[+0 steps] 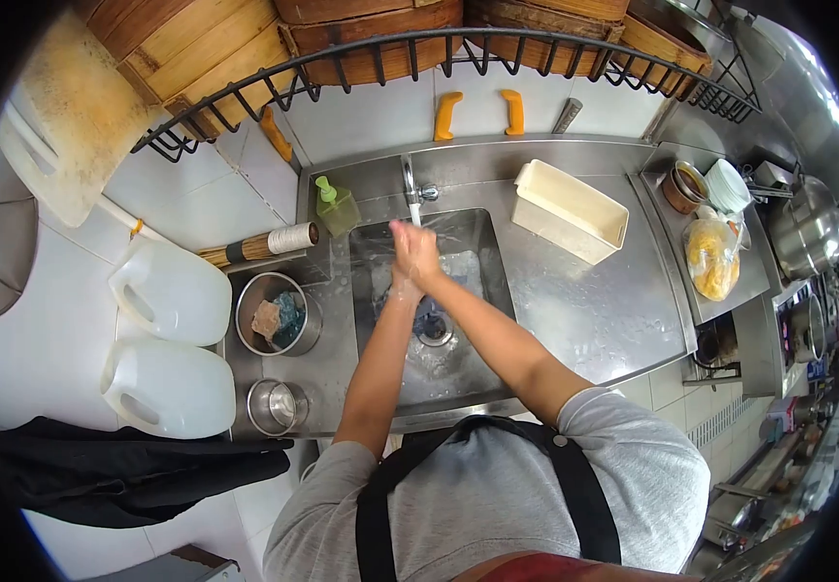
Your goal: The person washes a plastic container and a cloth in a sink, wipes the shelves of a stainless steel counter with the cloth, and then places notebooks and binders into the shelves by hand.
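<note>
Grey shirt (pixel 477 485) w/ black straps (pixel 376 519) sat nearest cam.
L hand (pixel 401 238) & R hand (pixel 422 259) met under running tap (pixel 410 179), over sink (pixel 468 373); finger spread & grip unclear.

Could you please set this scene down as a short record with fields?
Hands: brought together over the sink
Tap: running, its water reaching the hands
Left of sink: green-topped pump bottle; steel pot holding brown and blue items; two whitish jugs
Right of sink: long cream container on the steel counter
Above: wooden containers on a black wire rack
</note>
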The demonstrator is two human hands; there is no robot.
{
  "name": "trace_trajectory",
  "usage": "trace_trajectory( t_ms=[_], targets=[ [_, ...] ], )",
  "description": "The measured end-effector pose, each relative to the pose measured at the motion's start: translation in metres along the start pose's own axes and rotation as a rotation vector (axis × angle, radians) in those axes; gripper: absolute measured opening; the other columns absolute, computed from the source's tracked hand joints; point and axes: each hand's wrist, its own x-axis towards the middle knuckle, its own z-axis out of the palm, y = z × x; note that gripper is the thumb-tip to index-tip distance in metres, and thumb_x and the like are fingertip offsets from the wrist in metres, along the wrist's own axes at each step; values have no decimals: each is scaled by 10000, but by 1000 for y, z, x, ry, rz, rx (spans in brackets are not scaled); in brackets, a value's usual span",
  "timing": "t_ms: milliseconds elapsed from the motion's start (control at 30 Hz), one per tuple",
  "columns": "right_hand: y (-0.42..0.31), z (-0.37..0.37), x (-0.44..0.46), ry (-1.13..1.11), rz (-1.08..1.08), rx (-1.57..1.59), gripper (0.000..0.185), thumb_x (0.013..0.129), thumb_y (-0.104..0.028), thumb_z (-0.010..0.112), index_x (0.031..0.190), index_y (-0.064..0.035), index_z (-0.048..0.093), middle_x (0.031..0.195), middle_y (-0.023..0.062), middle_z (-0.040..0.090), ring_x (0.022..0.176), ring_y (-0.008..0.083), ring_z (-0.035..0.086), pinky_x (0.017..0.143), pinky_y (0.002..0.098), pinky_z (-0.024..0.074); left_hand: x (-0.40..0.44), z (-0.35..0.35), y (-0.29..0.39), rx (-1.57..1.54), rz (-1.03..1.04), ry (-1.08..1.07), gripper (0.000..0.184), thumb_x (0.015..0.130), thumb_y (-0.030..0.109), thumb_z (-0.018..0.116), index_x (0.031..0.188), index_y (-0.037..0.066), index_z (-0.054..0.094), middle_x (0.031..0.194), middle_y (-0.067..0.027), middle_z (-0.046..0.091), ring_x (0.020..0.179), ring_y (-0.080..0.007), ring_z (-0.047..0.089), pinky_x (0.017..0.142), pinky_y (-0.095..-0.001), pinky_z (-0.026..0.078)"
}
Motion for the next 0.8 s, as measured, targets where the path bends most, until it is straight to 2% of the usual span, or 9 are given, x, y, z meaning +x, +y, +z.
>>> trace_trajectory(
  t_ms=[33, 133, 200, 267, 367, 500, 600, 633, 800],
  targets=[
    [-2, -7, 14, 12, 72, -55, 364, 862, -311, 475, 705, 0, 576, 677, 241, 546, 667, 418, 529, 566, 437, 422, -4, 15, 10, 360, -157, 413, 391, 847, 484, 472, 999, 135, 560, 866, 33, 582, 780, -113, 554, 690, -286, 465],
    [32, -1, 29, -14, 206, -122, 382, 839, -361, 497, 766, 2, 589, 726, 232, 570, 702, 415, 549, 613, 438, 431, -31, 17, 21, -13, -435, 129, 445, 880, 374, 460, 1206, 73, 427, 1083, -55, 554, 927, -210, 571, 817, -358, 458],
    [26, -4, 21, -42, 289, -60, 330, 833, -324, 516, 780, -7, 594, 728, 205, 586, 694, 375, 570, 614, 414, 442, -36, -36, 8, 338, -555, -94, 558, 867, 359, 494, 1289, 37, 319, 1204, -103, 488, 1042, -228, 528, 918, -353, 405],
    [35, 0, 17, -67, 360, -2, 279, 827, -286, 535, 793, -16, 598, 730, 178, 603, 685, 335, 591, 614, 390, 453, -27, -78, -12, 859, -643, 206, 562, 815, 376, 576, 1171, -40, 448, 1093, -152, 552, 1020, -266, 535, 886, -350, 414],
    [71, 18, 2, -164, 648, 267, 84, 778, -46, 555, 838, -44, 615, 741, 45, 611, 659, 129, 568, 602, 272, 465, 5, -72, -18, 1286, -343, 336, 543, 811, 386, 555, 1114, -60, 489, 1079, -216, 550, 972, -307, 559, 803, -380, 441],
    [54, -4, 1, -216, 747, 711, 131, 810, -94, 544, 851, 7, 617, 757, 36, 597, 666, 103, 541, 644, 240, 442, 10, 24, 33, 1591, -242, 369, 413, 787, 318, 557, 1035, -11, 568, 939, -247, 590, 837, -325, 602, 704, -380, 456],
    [99, -6, -17, -77, 626, 353, 291, 855, -270, 519, 829, -1, 627, 762, 31, 601, 677, 109, 538, 684, 243, 435, 9, 38, 46, 1355, -159, 291, 306, 782, 263, 590, 959, 14, 607, 842, -181, 630, 787, -258, 610, 697, -359, 443],
    [111, -9, -27, -148, 790, 459, 615, 844, -528, 424, 1013, 40, 586, 1002, 112, 601, 902, 201, 551, 803, 290, 414, -1, 70, 61, 1413, -121, 314, 277, 795, 240, 587, 930, -2, 603, 828, -149, 638, 754, -222, 614, 655, -337, 452],
    [114, -14, -49, -76, 949, 713, 727, 833, -613, 342, 1241, -17, 423, 1195, 123, 489, 1073, 195, 471, 885, 299, 376, -4, 106, 88, 580, 20, 332, 275, 805, 273, 599, 882, 9, 604, 789, -82, 632, 711, -178, 612, 631, -298, 474]
  ],
)
